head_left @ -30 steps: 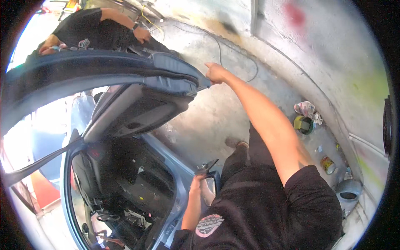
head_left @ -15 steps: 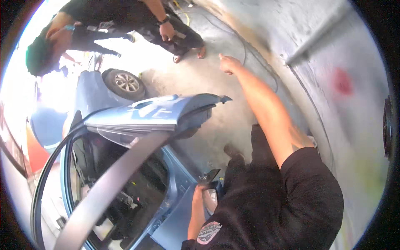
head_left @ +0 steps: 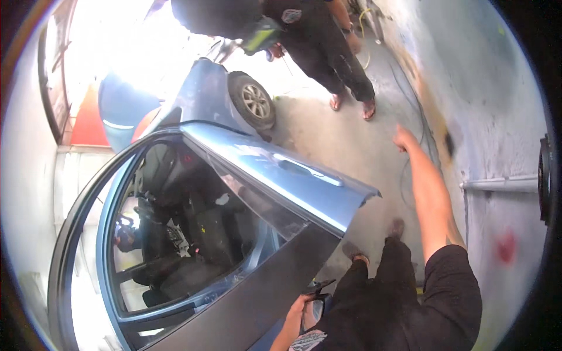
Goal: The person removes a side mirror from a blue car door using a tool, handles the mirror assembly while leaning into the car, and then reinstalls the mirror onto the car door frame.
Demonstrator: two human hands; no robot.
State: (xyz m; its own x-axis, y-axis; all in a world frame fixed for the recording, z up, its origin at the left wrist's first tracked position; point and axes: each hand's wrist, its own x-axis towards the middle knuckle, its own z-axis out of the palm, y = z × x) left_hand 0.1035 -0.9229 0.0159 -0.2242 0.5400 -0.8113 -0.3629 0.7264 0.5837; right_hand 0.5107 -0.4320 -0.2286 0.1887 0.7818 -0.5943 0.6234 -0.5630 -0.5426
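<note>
Closest to me, on my side of the blue door (head_left: 266,165), my left hand (head_left: 296,310) is closed on a side mirror (head_left: 312,316); the fingers sit against its upper edge, beside the glass, though how far they wrap I can't tell. I judge that an even, light grip serves best, with the mirror's edge kept off the door. Past the door's right end, apart from it, my right hand (head_left: 403,139) points one finger, gripping nothing I can see. Beyond the door are a wheel (head_left: 256,101) and a co-worker (head_left: 319,50).
</note>
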